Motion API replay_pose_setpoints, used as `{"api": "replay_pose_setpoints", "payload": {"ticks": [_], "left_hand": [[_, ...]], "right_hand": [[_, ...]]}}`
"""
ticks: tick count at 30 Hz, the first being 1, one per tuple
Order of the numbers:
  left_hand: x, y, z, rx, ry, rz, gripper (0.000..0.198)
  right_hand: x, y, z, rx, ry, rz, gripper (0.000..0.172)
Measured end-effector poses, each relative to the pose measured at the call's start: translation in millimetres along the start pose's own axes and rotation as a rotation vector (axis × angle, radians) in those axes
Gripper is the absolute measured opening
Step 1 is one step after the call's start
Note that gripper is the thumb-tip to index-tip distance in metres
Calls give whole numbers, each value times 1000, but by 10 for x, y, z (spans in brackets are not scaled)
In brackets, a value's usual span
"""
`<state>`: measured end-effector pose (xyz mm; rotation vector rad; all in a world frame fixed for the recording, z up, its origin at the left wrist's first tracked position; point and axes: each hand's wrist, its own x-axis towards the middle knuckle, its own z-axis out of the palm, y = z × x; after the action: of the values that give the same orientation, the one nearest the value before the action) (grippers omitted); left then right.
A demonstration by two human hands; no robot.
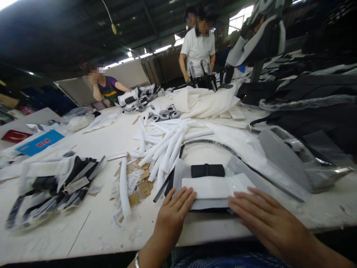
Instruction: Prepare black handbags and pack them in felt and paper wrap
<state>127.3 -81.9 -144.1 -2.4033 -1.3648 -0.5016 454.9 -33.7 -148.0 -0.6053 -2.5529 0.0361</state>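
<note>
Right in front of me lies a dark handbag (199,210), flat on the table and wrapped in white sheeting (208,186). A black rectangular piece with a band round its middle (208,170) rests on the wrapping. Its strap (214,142), partly covered in clear film, arcs beyond it. My left hand (176,210) lies with outstretched fingers on the left end of the white sheeting. On the right end, my right hand (259,214) rests flat, its fingers straight. Neither hand grips anything that I can see. The bag's lower side is mostly hidden under the wrapping.
White foam tubes (167,145) and brown paper tags (144,188) lie heaped to the left. Farther left are stacked wrapped bags (55,182) and a blue box (40,142). A grey wrapped bag (287,156) stands right. Two people work across the table (108,128).
</note>
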Motion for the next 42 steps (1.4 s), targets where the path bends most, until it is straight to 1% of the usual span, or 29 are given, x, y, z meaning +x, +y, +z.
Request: {"api": "replay_pose_setpoints", "payload": {"ticks": [1, 2, 3, 4, 5, 6, 7, 8, 10, 12, 13, 15, 18, 20, 22, 26, 28, 30, 32, 34, 36, 38, 40, 42], "left_hand": [[-2, 19, 40, -9, 33, -8, 46], [-5, 34, 71, -16, 60, -10, 46], [-9, 41, 94, -20, 78, -11, 47], [-14, 42, 109, -25, 91, -11, 48], [-19, 36, 119, -29, 100, -10, 48], [-24, 26, 125, -31, 106, -7, 48], [-29, 13, 128, -31, 108, -5, 49], [-31, 0, 130, -31, 106, -2, 49], [-31, -22, 127, -29, 99, 1, 51], [-25, -36, 118, -26, 84, 5, 51], [-22, -42, 111, -23, 78, 9, 52], [-18, -58, 99, -10, 78, 22, 51], [-29, -109, 94, 7, 102, 6, 47], [-48, -160, 102, -2, 121, -36, 46], [-69, -206, 117, -23, 146, -86, 47], [-85, -204, 163, -52, 202, -186, 54], [-74, -141, 199, -32, 229, -266, 60], [-60, -56, 250, 3, 244, -354, 66], [-52, 30, 321, 29, 245, -398, 69], [-51, 99, 410, 39, 259, -398, 75], [-54, 141, 499, 56, 298, -411, 83], [-50, 149, 562, 80, 350, -459, 86], [-36, 123, 576, 91, 389, -529, 85], [-12, 71, 541, 72, 379, -573, 83]], "right_hand": [[-52, -105, 18, 109, 6, 36, 73], [-93, -211, 57, 251, -16, 108, 68], [-117, -309, 115, 409, -56, 252, 56], [-120, -392, 184, 584, -103, 440, 40], [-104, -456, 255, 776, -148, 630, 30], [-71, -499, 315, 965, -174, 806, 32], [-29, -525, 356, 1143, -183, 943, 38], [17, -537, 375, 1296, -173, 1037, 43], [100, -548, 355, 1484, -121, 1125, 45], [153, -568, 319, 1570, -72, 1128, 48], [169, -584, 318, 1593, -48, 1101, 49], [189, -628, 365, 1587, -20, 995, 47], [229, -691, 491, 1408, -1, 792, 36], [289, -716, 538, 1271, 54, 703, 28], [382, -720, 544, 1194, 149, 650, 23], [648, -675, 530, 1207, 347, 559, 14], [795, -640, 525, 1226, 426, 532, 9], [928, -606, 515, 1254, 468, 529, 7], [1029, -580, 507, 1308, 498, 526, 9], [1094, -570, 510, 1370, 521, 532, 12], [1132, -580, 517, 1409, 536, 539, 13], [1164, -601, 504, 1418, 528, 537, 15], [1198, -599, 448, 1341, 498, 512, 18], [1216, -513, 347, 1154, 417, 469, 23]]}}
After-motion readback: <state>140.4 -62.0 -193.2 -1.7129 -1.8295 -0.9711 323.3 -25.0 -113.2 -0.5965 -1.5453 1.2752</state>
